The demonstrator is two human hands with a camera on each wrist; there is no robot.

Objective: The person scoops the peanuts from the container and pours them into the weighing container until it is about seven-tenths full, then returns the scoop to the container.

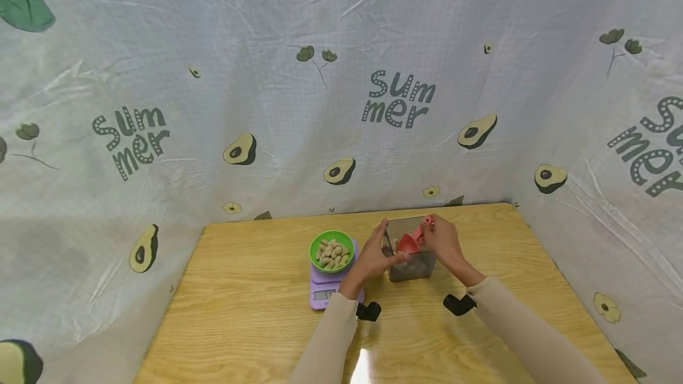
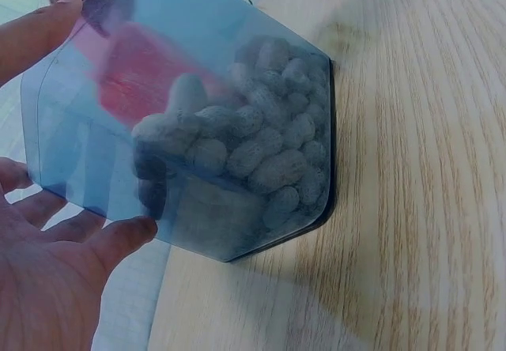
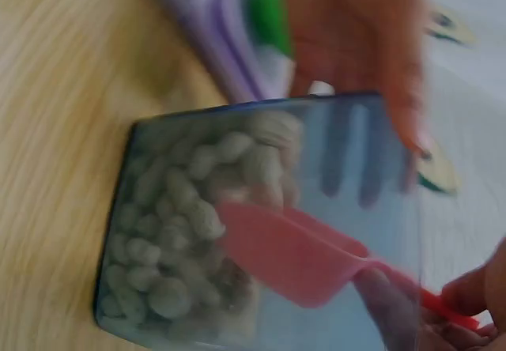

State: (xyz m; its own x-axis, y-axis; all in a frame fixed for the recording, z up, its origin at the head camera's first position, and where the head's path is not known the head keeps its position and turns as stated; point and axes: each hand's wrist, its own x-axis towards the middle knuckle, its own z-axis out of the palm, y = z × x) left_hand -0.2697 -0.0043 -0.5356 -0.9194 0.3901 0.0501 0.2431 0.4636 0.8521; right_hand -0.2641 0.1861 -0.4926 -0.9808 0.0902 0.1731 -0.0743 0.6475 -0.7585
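A see-through plastic container of unshelled peanuts stands on the table. My left hand holds its near left corner, thumb along the near wall and fingers spread on the left wall. My right hand grips the handle of a red scoop over the right rim. In the right wrist view, the scoop's bowl is inside the container, its front end against the peanuts. Left of my left hand, a green bowl with peanuts sits on a purple kitchen scale.
The scale's lit display faces the near side. A wood-grain table lies under everything. Behind and beside it hangs a white sheet printed with avocados and lettering. Black straps with mounts are on both wrists.
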